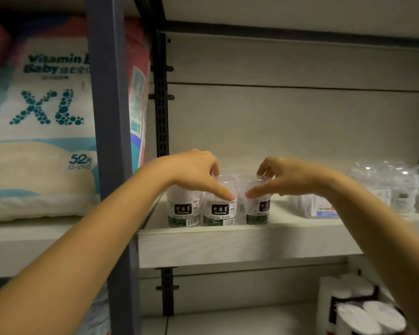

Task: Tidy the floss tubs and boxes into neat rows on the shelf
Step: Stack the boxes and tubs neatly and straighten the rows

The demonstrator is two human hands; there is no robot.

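Observation:
Three clear dental floss tubs with dark labels stand at the shelf's (228, 245) front left edge: a left tub (183, 210), a middle tub (218, 213) and a right tub (257, 211). My left hand (194, 171) grips the middle tub from above, thumb on its front, fingers over its lid. My right hand (288, 176) grips the right tub the same way. A flat clear floss box (317, 207) lies right of my right hand. Several more clear tubs (397, 189) cluster at the far right.
A dark upright post (111, 141) divides this bay from the left one, where a large XL diaper pack (41, 122) lies. A slotted black rail (161, 105) runs up the back panel. Below, white rolls (363, 313) sit on the lower shelf at the right.

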